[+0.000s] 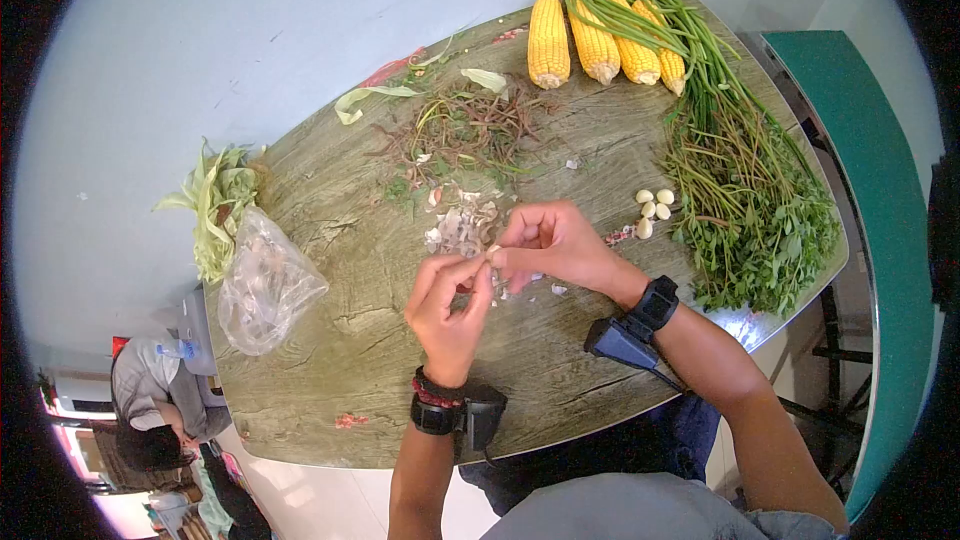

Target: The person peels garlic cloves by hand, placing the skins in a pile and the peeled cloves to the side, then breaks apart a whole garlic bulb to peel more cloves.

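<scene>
My left hand (pixel 447 315) and my right hand (pixel 565 248) meet over the middle of the table, fingertips pinched together. Between them is a small pale garlic clove (pixel 492 252), mostly covered by the fingers. A pile of papery garlic skins (pixel 466 224) lies just beyond the hands, with a few scraps under and beside them. Several peeled garlic cloves (pixel 655 205) sit in a small group to the right of my right hand.
Several corn cobs (pixel 548 45) lie at the back right beside long green stalks and leafy greens (pixel 760 210). Behind the skins is a heap of plant trimmings (pixel 475 130). Corn husks (pixel 220 200) and a clear plastic bag (pixel 265 285) rest at the left edge. A person (pixel 165 390) is at lower left.
</scene>
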